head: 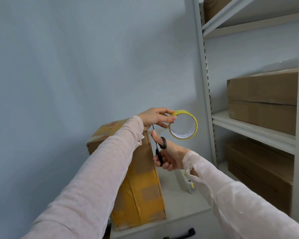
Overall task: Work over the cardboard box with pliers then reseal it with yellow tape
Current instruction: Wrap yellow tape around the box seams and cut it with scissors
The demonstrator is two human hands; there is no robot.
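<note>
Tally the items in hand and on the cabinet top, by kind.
Yellow tape roll, in left hand: 1
Black-handled scissors, in right hand: 1
Taped cardboard box: 1
Grey object behind the right wrist, kind unclear: 1
Total: 4

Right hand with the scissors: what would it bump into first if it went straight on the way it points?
Its scissors would probably meet the thin tape strip pulled from the roll to the box, with the left hand just beyond. Depth is hard to judge.
</note>
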